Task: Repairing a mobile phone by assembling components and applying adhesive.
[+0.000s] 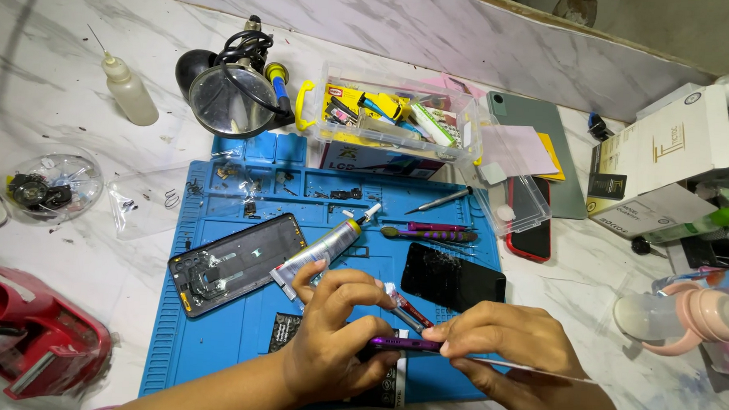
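**Slip or smear risk at the near edge of the mat**

Held edge-on between both hands, just above the near edge of the blue mat: a thin purple phone. Left hand curled round one end, fingers pressed together, thumb on top, apparently also clamping a red-and-silver tool that sticks out toward the cracked black screen. Right hand pinching the other end with fingertips close together, over a thin pale sheet running off to the right. Cannot tell whether that sheet is attached to the phone or loose.

Likely trouble, judging from this:
- Too much twist from either pinch, and a bent or cracked panel; thin parts, little margin.
- Tool tip close to the fingers, so a scratch or a nick on a slip.
- Open glue tube lying just beyond the left hand; a nudge could smear the mat or the phone back shell beside it.
- Small loose bits scattered on the mat, easily swept off by a wrist.
- Work hanging over the table edge: dropped, straight to the floor.
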